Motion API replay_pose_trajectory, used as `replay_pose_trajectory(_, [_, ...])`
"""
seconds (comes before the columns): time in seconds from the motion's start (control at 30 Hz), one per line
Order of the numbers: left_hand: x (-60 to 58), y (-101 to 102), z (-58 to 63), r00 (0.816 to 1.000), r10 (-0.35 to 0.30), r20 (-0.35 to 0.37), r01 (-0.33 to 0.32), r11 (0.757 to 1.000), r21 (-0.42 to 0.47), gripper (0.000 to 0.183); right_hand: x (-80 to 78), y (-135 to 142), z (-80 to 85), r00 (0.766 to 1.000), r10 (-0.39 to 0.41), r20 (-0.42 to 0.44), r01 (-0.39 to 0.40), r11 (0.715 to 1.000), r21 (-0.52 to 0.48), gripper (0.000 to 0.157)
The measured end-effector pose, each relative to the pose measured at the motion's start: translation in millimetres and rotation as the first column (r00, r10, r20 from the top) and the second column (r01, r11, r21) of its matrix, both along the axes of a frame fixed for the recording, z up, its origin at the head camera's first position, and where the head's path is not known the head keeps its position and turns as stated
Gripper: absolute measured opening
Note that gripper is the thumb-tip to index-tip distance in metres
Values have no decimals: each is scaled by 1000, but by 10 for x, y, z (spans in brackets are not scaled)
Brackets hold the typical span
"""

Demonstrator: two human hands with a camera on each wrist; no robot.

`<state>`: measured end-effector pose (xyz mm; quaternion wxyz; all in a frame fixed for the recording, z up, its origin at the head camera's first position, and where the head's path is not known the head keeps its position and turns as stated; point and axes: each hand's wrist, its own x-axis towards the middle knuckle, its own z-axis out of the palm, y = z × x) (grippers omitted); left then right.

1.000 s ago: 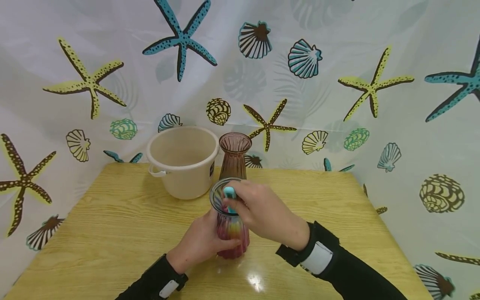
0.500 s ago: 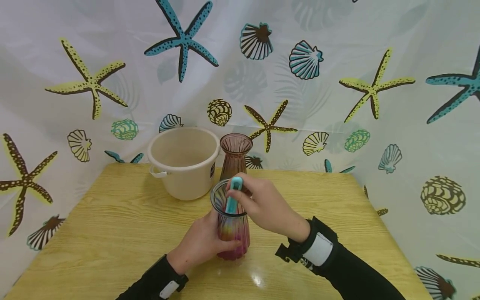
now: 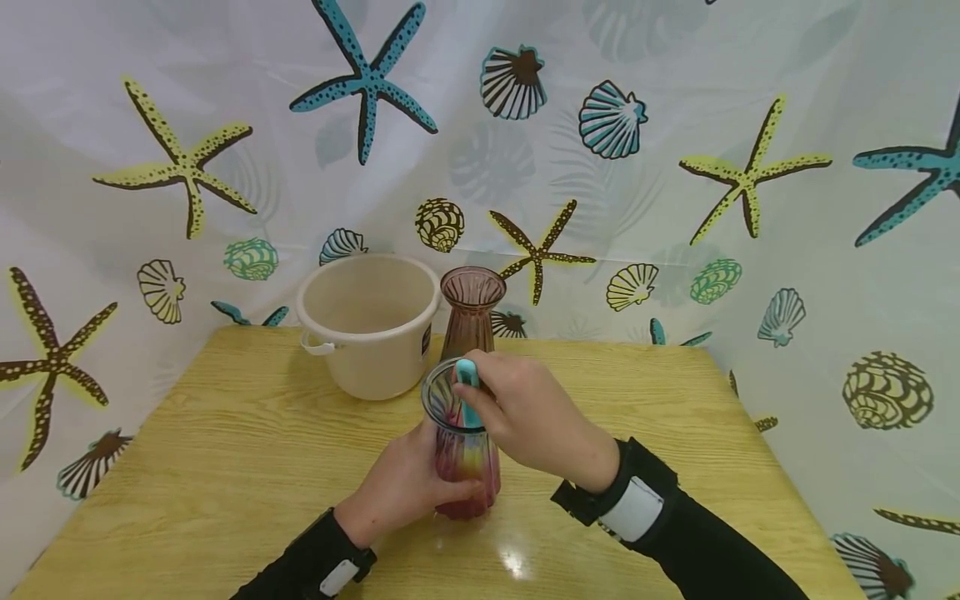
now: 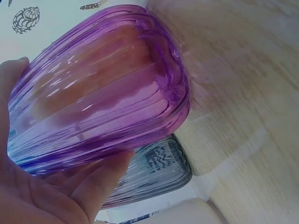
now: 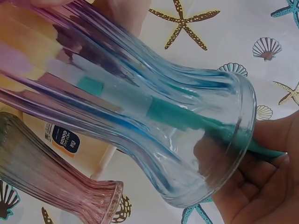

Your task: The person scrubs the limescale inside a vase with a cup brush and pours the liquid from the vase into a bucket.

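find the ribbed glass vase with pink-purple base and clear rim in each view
Head: ribbed glass vase with pink-purple base and clear rim, just below centre.
Left wrist: vase across the upper left, base pointing right.
Right wrist: vase from upper-left corner past centre, rim at right.
Shared landmark: beige plastic bucket, left of centre in head, at the bottom edge in left wrist, lower left in right wrist.

On the bucket [image 5: 89,157], a dark label [image 5: 65,140] reads "HOT SALE GOODS", beside characters too small to tell.
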<state>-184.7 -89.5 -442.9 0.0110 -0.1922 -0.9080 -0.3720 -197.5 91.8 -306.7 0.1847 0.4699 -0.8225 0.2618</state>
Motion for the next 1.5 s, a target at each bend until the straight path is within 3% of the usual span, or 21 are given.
replay_pose_trajectory(0.4, [13, 9, -9, 999, -8, -40, 8, 1000, -6, 104, -29, -21, -87, 998, 40, 40, -36, 994, -106, 10])
replay_pose_trajectory(0.7, [18, 2, -2, 1000, 9, -12, -9, 999, -36, 107, -79, -33, -107, 983, 95, 156, -63, 978, -201, 5])
replay_pose_trajectory(0.87, [13, 0, 2, 1000, 6, -3, -6, 1000, -23, 105, -106, -8, -76, 978, 100, 182, -67, 982, -177, 5])
replay_pose_trajectory(1.2, [4, -4, -23, 1000, -4, 7, 4, 1000, -15, 107, -86, 43, 53, 991, 29, 128, -24, 999, -39, 19])
replay_pose_trajectory(1.5, [14, 10, -25, 1000, 4, -20, -4, 1000, -15, 107, -53, -2, -15, 998, 23, 58, -19, 998, -59, 15])
